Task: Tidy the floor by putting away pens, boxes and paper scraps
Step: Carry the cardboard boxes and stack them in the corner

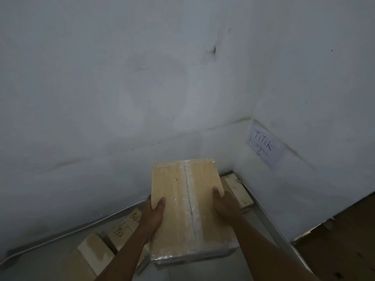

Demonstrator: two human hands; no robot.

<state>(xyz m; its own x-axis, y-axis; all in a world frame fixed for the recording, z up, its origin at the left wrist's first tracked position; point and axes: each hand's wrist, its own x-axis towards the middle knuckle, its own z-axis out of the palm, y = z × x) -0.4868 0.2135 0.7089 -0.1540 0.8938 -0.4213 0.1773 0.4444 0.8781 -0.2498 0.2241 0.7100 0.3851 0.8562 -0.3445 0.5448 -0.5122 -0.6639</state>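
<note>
Dim corner, white walls (142, 88), pale floor (40, 266). Left hand (154, 216) and right hand (225, 205) grip a taped cardboard box (178, 209) by its sides, above other boxes (95, 250) along the wall. Right: paper sign (263, 146) "TITIK KUMPUL". Floor boxes' markings unreadable, partly hidden.

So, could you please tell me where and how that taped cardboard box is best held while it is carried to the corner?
Grip the taped cardboard box by its two long side edges, one hand from each side, as the left hand and right hand do now. It is flat and broad, and the tape seam runs down the middle, so thumbs on top with fingers beneath probably keep it level.
</note>
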